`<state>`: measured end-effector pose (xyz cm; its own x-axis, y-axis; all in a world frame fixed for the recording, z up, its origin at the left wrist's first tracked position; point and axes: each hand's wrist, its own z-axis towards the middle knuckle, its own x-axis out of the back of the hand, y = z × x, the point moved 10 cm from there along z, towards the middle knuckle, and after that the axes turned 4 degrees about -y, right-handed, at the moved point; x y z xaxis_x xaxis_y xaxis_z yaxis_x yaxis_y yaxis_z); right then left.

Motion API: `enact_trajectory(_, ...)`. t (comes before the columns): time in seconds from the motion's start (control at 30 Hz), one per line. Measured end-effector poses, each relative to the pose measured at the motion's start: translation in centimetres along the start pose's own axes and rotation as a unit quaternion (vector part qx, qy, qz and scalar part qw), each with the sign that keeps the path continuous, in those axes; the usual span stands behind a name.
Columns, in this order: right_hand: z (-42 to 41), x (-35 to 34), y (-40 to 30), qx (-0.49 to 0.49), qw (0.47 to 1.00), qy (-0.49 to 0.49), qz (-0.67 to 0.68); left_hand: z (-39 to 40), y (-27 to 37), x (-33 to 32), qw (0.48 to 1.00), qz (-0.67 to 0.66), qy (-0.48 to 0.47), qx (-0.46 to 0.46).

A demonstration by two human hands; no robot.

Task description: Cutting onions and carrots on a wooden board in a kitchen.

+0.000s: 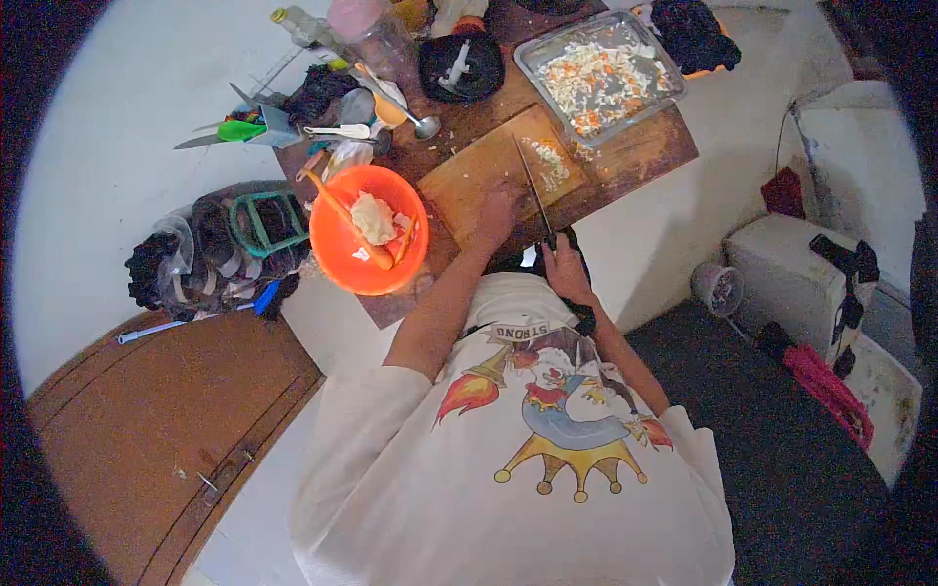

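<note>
A kitchen knife point(536, 189) is in my right hand point(567, 269), gripped by its dark handle at the table's near edge. Its blade points away over the wooden cutting board point(469, 168). Chopped pale and orange vegetable bits point(551, 165) lie on the board just right of the blade. My left hand point(501, 211) is blurred, low over the board left of the knife; whether its fingers hold anything cannot be seen. Beyond the board, a glass baking dish point(524, 55) contains more chopped vegetable. Left of the board, an orange bowl point(330, 256) holds a pale lump and whole carrots point(377, 254).
A black container part with a white blade piece point(456, 69) stands behind the board. A ladle point(426, 127), a glass bottle point(297, 23) and a utensil holder with knives point(278, 126) crowd the left back. A dark bag point(692, 40) lies beyond the dish.
</note>
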<state>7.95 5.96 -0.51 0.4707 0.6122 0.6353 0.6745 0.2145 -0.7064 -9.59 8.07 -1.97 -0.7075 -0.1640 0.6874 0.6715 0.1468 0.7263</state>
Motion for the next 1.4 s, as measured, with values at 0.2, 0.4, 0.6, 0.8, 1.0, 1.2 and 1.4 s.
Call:
enact_trajectory(0.2, 0.1, -0.7, 0.2, -0.042, 0.998, -0.045, 0.028, -0.6, 2.1, 1.7, 0.996, 0.024, 0.046, -0.075)
enact_trajectory(0.4, 0.8, -1.3, -0.1, 0.010, 1.000, -0.009, 0.006, -0.1, 1.4, 1.4, 0.996, -0.050, 0.042, -0.065)
enact_trajectory(0.6, 1.8, -2.4, 0.9, -0.067, 0.994, -0.083, -0.001, -0.4, 1.2, 1.0, 0.992, 0.026, 0.082, -0.097)
enact_trajectory(0.8, 1.7, -0.8, -1.4, -0.006, 1.000, -0.030, 0.004, -1.4, -8.3, -4.5, 0.943, -0.323, 0.021, 0.078)
enact_trajectory(1.0, 1.4, 0.5, -0.4, -0.057, 0.998, -0.018, 0.031, -0.3, 2.2, 0.6, 0.992, 0.097, -0.067, -0.037)
enact_trajectory(1.2, 1.3, -0.3, 0.5, -0.075, 0.994, -0.070, 0.023, -1.2, 1.3, 0.4, 0.996, 0.064, -0.024, -0.058)
enact_trajectory(1.4, 0.8, -1.0, 0.6, -0.074, 0.993, -0.089, 0.011, -0.4, 1.2, 1.4, 1.000, 0.007, -0.009, -0.016)
